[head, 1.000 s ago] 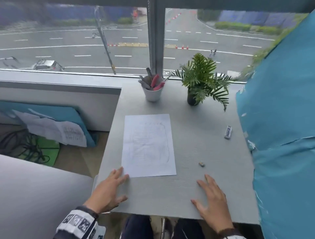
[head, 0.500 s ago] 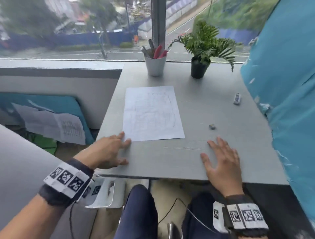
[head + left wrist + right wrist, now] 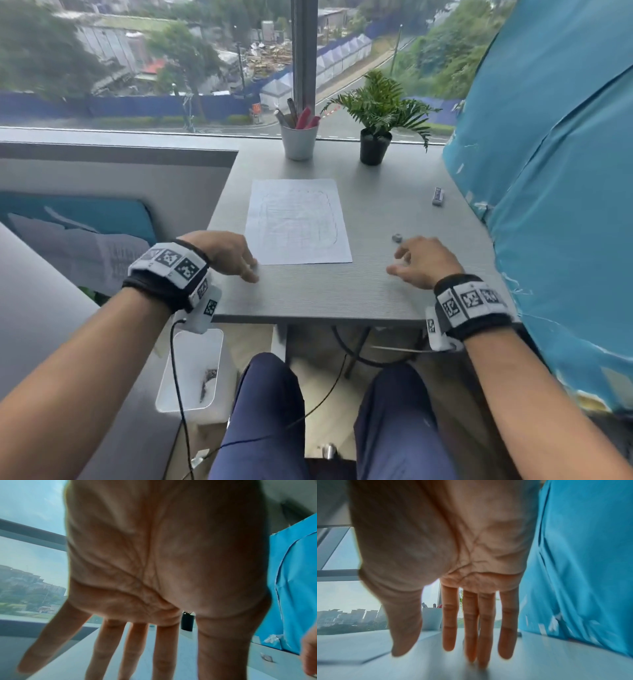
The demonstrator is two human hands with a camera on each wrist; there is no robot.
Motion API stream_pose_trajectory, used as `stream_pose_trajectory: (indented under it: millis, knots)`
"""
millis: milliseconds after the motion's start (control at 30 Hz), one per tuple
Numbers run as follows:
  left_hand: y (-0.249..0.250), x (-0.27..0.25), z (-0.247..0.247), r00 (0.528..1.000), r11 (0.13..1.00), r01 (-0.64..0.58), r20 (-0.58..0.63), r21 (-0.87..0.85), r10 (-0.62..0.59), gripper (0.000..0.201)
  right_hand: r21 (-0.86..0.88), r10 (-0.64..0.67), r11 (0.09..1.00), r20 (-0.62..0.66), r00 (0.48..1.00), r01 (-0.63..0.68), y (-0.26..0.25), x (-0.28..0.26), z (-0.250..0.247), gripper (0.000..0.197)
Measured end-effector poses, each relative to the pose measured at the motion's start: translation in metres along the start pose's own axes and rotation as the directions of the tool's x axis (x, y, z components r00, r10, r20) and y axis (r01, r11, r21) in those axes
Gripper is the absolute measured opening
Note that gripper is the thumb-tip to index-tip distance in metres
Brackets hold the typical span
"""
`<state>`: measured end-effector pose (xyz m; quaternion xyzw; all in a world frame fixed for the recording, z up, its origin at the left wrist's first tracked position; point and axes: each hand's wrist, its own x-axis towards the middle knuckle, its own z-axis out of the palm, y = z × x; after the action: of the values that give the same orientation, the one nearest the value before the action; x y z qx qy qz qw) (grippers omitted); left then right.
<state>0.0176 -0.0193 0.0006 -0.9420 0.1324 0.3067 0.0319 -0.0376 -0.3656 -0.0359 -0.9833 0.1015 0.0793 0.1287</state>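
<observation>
A white sheet of paper (image 3: 297, 222) with a faint pencil drawing lies in the middle of the grey table (image 3: 322, 294). My left hand (image 3: 228, 254) hovers at the sheet's near left corner, fingers straight and spread, holding nothing; the left wrist view shows the open palm (image 3: 154, 561). My right hand (image 3: 422, 261) is over the table's near right part, fingers straight and empty, just short of a small grey eraser bit (image 3: 397, 237). In the right wrist view its fingertips (image 3: 477, 655) reach down to the tabletop.
A white cup of pens (image 3: 299, 138) and a potted fern (image 3: 376, 116) stand at the table's far edge by the window. A wrapped eraser (image 3: 438, 196) lies at the right. Blue sheeting (image 3: 555, 192) borders the right side. A white bin (image 3: 195, 370) sits on the floor below left.
The head view has tilted up and pulled back, showing forearms and legs. Both hands have lifted off the table from lying flat and now hover with fingers pointing down.
</observation>
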Motion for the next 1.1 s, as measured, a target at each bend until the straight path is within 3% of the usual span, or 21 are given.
stream_pose_trajectory:
  millis: [67, 167, 233, 333, 400, 533, 700, 833, 967, 1100]
  knots:
    - [0.001, 0.01, -0.014, 1.0, 1.0, -0.01, -0.002, 0.019, 0.011, 0.044, 0.013, -0.016, 1.0, -0.041, 0.999, 0.016, -0.004, 0.022, -0.016, 0.031]
    - [0.008, 0.026, -0.027, 0.994, 0.998, -0.013, -0.111, 0.063, 0.02, 0.053, -0.02, -0.013, 1.0, -0.093, 0.996, 0.011, -0.011, 0.057, -0.034, 0.021]
    - [0.019, 0.033, -0.035, 0.979, 0.997, -0.063, -0.193, 0.052, 0.072, 0.051, -0.075, -0.006, 0.997, -0.069, 0.998, 0.001, -0.014, 0.076, -0.04, 0.022]
    - [0.039, 0.043, -0.042, 0.95, 0.988, -0.153, -0.274, 0.003, 0.148, 0.045, -0.139, 0.036, 0.99, 0.033, 0.999, -0.031, -0.013, 0.094, -0.04, 0.038]
    - [0.048, 0.052, -0.042, 0.939, 0.984, -0.178, -0.303, -0.021, 0.163, 0.046, -0.135, 0.029, 0.991, 0.075, 0.997, -0.019, -0.013, 0.097, -0.039, 0.034]
    - [0.058, 0.068, -0.037, 0.942, 0.981, -0.194, -0.284, -0.028, 0.178, 0.064, -0.1, -0.02, 0.995, 0.059, 0.998, 0.026, -0.016, 0.088, -0.039, 0.015]
    - [0.061, 0.08, -0.023, 0.936, 0.963, -0.268, -0.245, -0.025, 0.254, 0.089, 0.132, -0.272, 0.955, 0.025, 0.962, 0.267, -0.046, 0.077, -0.028, 0.009]
    - [0.067, 0.085, -0.015, 0.928, 0.956, -0.292, -0.238, 0.017, 0.287, 0.086, 0.214, -0.386, 0.905, 0.047, 0.921, 0.368, -0.074, 0.08, -0.01, 0.009]
    - [0.072, 0.087, -0.014, 0.946, 0.97, -0.242, -0.217, 0.024, 0.241, 0.087, 0.193, -0.402, 0.903, 0.057, 0.914, 0.385, -0.085, 0.089, 0.001, 0.009]
    - [0.079, 0.094, -0.016, 0.932, 0.952, -0.298, -0.236, -0.073, 0.274, 0.086, 0.193, -0.412, 0.897, 0.042, 0.91, 0.397, -0.084, 0.093, 0.001, 0.007]
